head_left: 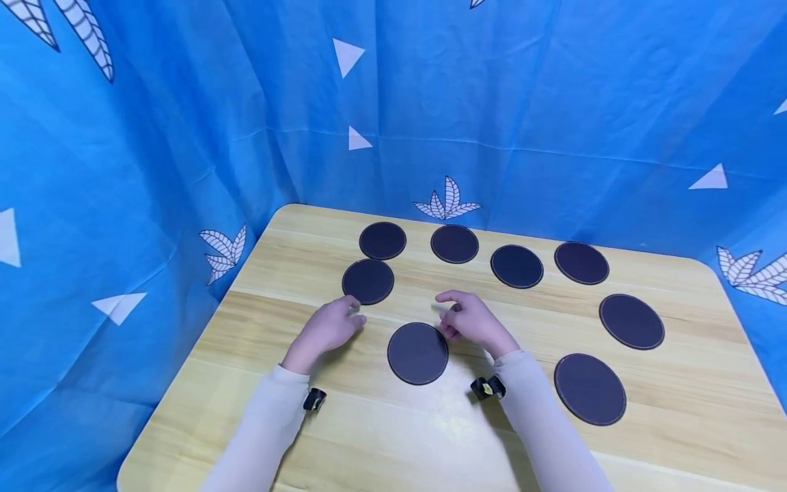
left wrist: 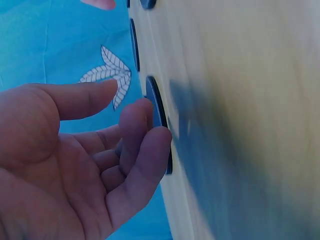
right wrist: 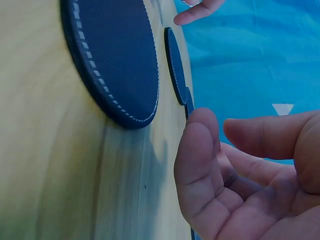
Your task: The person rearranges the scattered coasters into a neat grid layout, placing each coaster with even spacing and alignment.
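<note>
A round dark coaster with pale edge stitching lies flat on the wooden table between my two hands. Just beyond its right edge my right hand hovers with loosely bent fingers and nothing in them. In the right wrist view, thumb and forefinger stand apart, and the stitched coaster is off to the left. My left hand, empty too and with fingers loosely curled, is at the near edge of another dark coaster. In the left wrist view its fingers partly cover a coaster farther off.
Along the back of the table are more dark coasters, among them a left one, a middle one and a right one. Two others lie on the right side. A blue patterned curtain hangs behind and at the left.
</note>
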Demonstrator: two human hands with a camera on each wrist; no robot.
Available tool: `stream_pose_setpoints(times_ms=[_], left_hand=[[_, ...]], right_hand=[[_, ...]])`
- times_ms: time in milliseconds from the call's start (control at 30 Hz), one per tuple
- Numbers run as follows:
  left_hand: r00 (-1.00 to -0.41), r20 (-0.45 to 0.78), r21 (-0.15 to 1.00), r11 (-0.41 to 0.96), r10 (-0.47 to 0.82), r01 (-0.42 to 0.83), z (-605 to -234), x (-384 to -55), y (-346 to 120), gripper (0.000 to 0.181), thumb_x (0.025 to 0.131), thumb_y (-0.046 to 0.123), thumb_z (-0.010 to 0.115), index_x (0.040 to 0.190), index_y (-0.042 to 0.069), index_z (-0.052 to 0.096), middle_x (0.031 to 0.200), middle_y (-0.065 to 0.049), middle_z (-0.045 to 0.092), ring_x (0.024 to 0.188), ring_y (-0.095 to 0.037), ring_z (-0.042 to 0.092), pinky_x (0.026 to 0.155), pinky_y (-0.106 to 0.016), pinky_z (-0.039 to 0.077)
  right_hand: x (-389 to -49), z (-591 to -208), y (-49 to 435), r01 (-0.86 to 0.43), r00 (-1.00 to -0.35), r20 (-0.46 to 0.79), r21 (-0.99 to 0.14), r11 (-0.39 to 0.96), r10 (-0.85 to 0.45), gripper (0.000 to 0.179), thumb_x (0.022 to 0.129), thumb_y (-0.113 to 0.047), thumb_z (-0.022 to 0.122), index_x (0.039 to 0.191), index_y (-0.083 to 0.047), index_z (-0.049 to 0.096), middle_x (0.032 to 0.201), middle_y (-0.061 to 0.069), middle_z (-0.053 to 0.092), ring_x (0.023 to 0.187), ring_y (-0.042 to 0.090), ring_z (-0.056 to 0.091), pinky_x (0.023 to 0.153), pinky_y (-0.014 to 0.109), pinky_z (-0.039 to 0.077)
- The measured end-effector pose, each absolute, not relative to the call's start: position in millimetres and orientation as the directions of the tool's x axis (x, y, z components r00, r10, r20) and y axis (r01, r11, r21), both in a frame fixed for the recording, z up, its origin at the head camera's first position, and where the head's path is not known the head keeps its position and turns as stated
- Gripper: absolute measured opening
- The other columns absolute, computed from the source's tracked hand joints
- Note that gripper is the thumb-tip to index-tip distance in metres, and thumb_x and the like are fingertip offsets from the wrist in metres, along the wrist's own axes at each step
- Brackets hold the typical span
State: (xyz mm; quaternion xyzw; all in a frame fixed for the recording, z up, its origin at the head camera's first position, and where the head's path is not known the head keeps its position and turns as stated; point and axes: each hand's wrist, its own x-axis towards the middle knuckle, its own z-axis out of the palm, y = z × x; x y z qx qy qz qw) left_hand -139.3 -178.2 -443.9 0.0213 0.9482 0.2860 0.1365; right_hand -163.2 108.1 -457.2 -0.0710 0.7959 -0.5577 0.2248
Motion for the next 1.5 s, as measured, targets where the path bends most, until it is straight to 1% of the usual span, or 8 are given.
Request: stream_pose_setpoints(times_ms=[467, 633, 800, 1033, 1167, 1267, 1400, 1500], left_hand=[[-0.944, -0.246, 0.613, 0.79, 0.219, 0.023, -454.5, -107.7, -147.4, 0.047, 0.101, 0.028, 0.06, 0.135, -0.004, 0.06, 0.135, -0.019, 0.061, 0.129, -0.037, 0.053, 0.108, -0.05, 0.04], [-0.954, -0.206, 0.664, 0.748, 0.217, 0.027, -456.7, -99.3, -138.0, 0.045, 0.1, 0.025, 0.062, 0.135, -0.005, 0.06, 0.103, -0.01, 0.067, 0.103, -0.027, 0.062, 0.095, -0.047, 0.049], [-0.962, -0.173, 0.678, 0.734, 0.211, 0.039, -457.5, -97.4, -129.4, 0.019, 0.1, 0.023, 0.06, 0.1, 0.004, 0.063, 0.077, 0.002, 0.05, 0.08, -0.021, 0.053, 0.074, -0.039, 0.044], [-0.967, -0.154, 0.7, 0.713, 0.202, 0.037, -458.8, -98.0, -124.2, 0.025, 0.1, 0.021, 0.061, 0.08, 0.01, 0.05, 0.071, 0.003, 0.043, 0.073, -0.021, 0.049, 0.068, -0.036, 0.039], [-0.967, -0.16, 0.755, 0.656, 0.199, 0.01, -461.2, -97.7, -124.0, 0.021, 0.099, 0.02, 0.061, 0.102, -0.001, 0.064, 0.075, 0.001, 0.049, 0.076, -0.02, 0.053, 0.073, -0.037, 0.046], [-0.96, -0.206, 0.845, 0.529, 0.187, -0.078, -464.4, -98.6, -124.7, 0.04, 0.099, 0.016, 0.06, 0.13, -0.009, 0.06, 0.082, -0.008, 0.059, 0.074, -0.021, 0.058, 0.073, -0.037, 0.053], [-0.944, -0.278, 0.915, 0.346, 0.175, -0.206, -470.6, -102.2, -124.6, 0.048, 0.099, 0.011, 0.058, 0.138, -0.015, 0.051, 0.115, -0.027, 0.065, 0.087, -0.028, 0.067, 0.071, -0.036, 0.059], [-0.938, -0.298, 0.927, 0.285, 0.174, -0.242, -473.6, -104.7, -124.2, 0.047, 0.099, 0.01, 0.058, 0.137, -0.016, 0.052, 0.133, -0.029, 0.058, 0.107, -0.033, 0.065, 0.077, -0.039, 0.06]], right_hand=[[-117.8, -467.8, 123.2, 0.139, -0.915, -0.292, -0.875, 0.463, -0.277, 0.044, 0.095, 0.005, 0.057, 0.138, 0.011, 0.052, 0.072, 0.011, 0.062, 0.058, 0.02, 0.06, 0.054, 0.035, 0.056], [-101.9, -470.9, 121.9, 0.146, -0.913, -0.3, -0.873, 0.465, -0.276, 0.045, 0.095, 0.001, 0.059, 0.138, 0.011, 0.051, 0.066, 0.01, 0.061, 0.055, 0.019, 0.06, 0.051, 0.035, 0.056], [-91.8, -472.1, 114.3, 0.167, -0.911, -0.313, -0.874, 0.456, -0.267, 0.052, 0.096, -0.003, 0.061, 0.144, 0.011, 0.046, 0.065, 0.01, 0.061, 0.054, 0.02, 0.061, 0.049, 0.035, 0.056], [-84.5, -473.5, 107.4, 0.183, -0.912, -0.313, -0.889, 0.419, -0.266, 0.056, 0.096, -0.002, 0.061, 0.148, 0.01, 0.042, 0.068, 0.011, 0.062, 0.054, 0.02, 0.061, 0.048, 0.036, 0.056], [-83.1, -472.8, 106.7, 0.18, -0.91, -0.306, -0.9, 0.396, -0.281, 0.055, 0.096, -0.001, 0.06, 0.147, 0.008, 0.042, 0.073, 0.013, 0.062, 0.056, 0.022, 0.062, 0.05, 0.037, 0.056], [-82.4, -472.2, 106.4, 0.19, -0.914, -0.307, -0.901, 0.391, -0.264, 0.056, 0.096, -0.002, 0.06, 0.149, 0.003, 0.041, 0.076, 0.013, 0.062, 0.057, 0.022, 0.062, 0.05, 0.037, 0.056], [-82.1, -471.7, 105.3, 0.193, -0.924, -0.3, -0.901, 0.389, -0.237, 0.059, 0.097, -0.002, 0.06, 0.151, -0.002, 0.038, 0.077, 0.014, 0.06, 0.057, 0.023, 0.061, 0.05, 0.038, 0.056], [-82.9, -472.7, 104.0, 0.191, -0.93, -0.29, -0.907, 0.376, -0.227, 0.06, 0.097, -0.001, 0.059, 0.152, -0.005, 0.037, 0.076, 0.014, 0.058, 0.057, 0.023, 0.061, 0.05, 0.038, 0.056]])
